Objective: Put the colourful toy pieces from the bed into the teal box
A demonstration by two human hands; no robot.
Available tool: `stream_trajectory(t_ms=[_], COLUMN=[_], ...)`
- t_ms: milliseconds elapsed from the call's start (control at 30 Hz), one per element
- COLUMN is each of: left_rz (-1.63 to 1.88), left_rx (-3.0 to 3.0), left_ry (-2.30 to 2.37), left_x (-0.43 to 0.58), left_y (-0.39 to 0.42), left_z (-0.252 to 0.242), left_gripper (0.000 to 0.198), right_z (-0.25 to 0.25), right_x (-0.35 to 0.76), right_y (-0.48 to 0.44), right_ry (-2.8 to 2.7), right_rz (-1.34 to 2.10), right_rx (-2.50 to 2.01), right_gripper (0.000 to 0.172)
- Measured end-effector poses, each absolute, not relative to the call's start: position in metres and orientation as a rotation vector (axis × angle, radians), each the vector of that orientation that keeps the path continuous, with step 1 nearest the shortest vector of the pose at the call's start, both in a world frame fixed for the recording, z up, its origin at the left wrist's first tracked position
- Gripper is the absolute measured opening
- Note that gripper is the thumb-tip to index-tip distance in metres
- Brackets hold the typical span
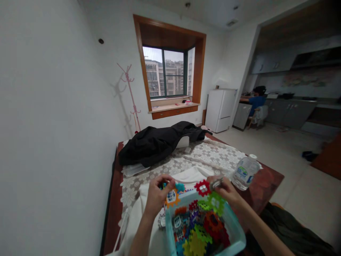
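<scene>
A light blue plastic bin (238,236) sits at the near table edge, filled with several colourful toothed building pieces. My left hand (157,193) is closed on a small cluster of joined pieces, an orange one (172,197) and a teal one (180,186), just behind the bin's far left corner. My right hand (226,190) is closed round a grey piece (216,184) that links to a red piece (202,187) and a green piece (216,202). Both clusters hover above the bin's far rim, close together.
A clear water bottle (244,171) lies on the lace-covered table (213,154) right of my hand. A black jacket (157,142) lies across the far end. A white cloth (191,175) lies behind the bin. A person sits at a far counter (257,101) beside a white fridge (220,109).
</scene>
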State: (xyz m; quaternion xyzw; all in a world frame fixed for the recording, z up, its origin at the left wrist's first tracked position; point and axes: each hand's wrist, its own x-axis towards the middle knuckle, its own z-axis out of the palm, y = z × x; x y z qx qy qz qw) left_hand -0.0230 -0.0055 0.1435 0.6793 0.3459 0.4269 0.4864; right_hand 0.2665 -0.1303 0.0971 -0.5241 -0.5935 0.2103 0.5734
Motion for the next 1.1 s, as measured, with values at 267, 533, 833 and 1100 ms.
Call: stream_trajectory(t_ms=[267, 533, 833, 1100], left_rz=[0.617, 0.561, 0.811, 0.842], left_rx=[1.981, 1.941, 1.719, 2.179], left_ry=[0.753, 0.785, 0.940, 1.233], left_x=[0.012, 0.018, -0.003, -0.021], left_y=[-0.035, -0.036, 0.018, 0.087], left_z=[0.140, 0.128, 0.119, 0.001], left_gripper=[0.029, 0.065, 0.074, 0.073], right_z=[0.114, 0.112, 0.102, 0.093], right_x=[0.223, 0.232, 0.234, 0.236], right_y=[-0.119, -0.114, -0.108, -0.105], right_ry=[-2.102, -1.909, -1.880, -1.760], right_rz=[0.657, 0.743, 0.692, 0.685], right_rx=[-1.231, -1.124, -1.165, -1.092], right_gripper=[0.048, 0.065, 0.062, 0.071])
